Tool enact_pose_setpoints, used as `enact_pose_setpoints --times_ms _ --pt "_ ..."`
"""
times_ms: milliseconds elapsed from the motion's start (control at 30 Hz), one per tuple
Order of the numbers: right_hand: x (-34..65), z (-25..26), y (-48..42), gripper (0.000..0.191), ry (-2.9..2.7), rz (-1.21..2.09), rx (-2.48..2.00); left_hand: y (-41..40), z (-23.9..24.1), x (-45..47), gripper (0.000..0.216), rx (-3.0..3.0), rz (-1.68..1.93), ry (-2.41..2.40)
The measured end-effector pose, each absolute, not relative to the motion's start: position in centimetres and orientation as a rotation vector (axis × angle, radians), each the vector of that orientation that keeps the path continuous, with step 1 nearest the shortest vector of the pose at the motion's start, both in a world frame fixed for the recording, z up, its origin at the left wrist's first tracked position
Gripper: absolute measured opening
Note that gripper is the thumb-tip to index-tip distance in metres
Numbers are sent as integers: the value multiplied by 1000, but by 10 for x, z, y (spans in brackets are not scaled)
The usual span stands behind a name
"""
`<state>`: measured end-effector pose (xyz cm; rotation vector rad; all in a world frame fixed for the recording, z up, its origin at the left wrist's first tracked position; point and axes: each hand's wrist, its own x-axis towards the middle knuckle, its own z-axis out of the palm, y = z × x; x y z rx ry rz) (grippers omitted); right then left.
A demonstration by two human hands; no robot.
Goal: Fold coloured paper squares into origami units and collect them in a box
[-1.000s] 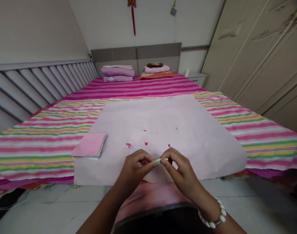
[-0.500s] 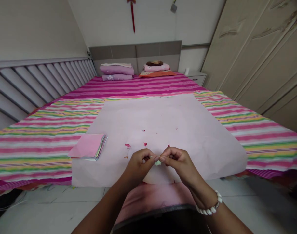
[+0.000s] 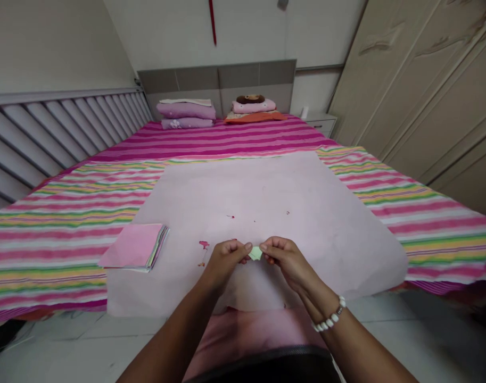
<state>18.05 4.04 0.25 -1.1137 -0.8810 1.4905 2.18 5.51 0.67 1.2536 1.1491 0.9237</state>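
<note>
Between my fingertips is a small pale-green piece of paper (image 3: 255, 253), folded or crumpled; its exact shape is too small to tell. My left hand (image 3: 227, 260) pinches its left end between thumb and forefinger. My right hand (image 3: 285, 257), with a white beaded bracelet (image 3: 331, 321) on the wrist, pinches the right end. Both hands are above the near part of a large white sheet (image 3: 243, 186) spread on the bed. Left of my left hand lie a torn-looking pink scrap (image 3: 203, 244) and a small orange bit (image 3: 202, 264).
A stack of coloured paper (image 3: 133, 246), pink on top, sits at the sheet's left edge. Tiny dark-red bits (image 3: 231, 216) are scattered farther up. Folded purple bedding (image 3: 187, 110) and a pink pile (image 3: 254, 107) rest by the headboard (image 3: 179, 80). A wardrobe (image 3: 406, 96) stands at right.
My hands have moved slightly apart and a little upward in the view, so more of the pale-green paper shows between them. The camera view has shifted slightly.
</note>
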Motion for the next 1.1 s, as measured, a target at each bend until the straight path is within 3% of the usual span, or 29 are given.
enact_pose_setpoints --times_ms 267,400,767,933,1100 --pt "186 -11 65 28 -713 1580 -1166 77 -1 18 22 1717 1158 1075" --pt "191 -18 74 26 -678 1630 -1178 84 -2 19 15 2000 1082 991" --pt "196 -32 102 30 -727 1611 -1207 118 -23 33 8 2024 1127 993" --pt "199 -38 113 25 -811 1430 -1264 132 -28 33 8 1928 1112 1130" --pt "199 -44 119 18 -1146 1038 -1156 149 -35 34 9 1938 1100 1135"
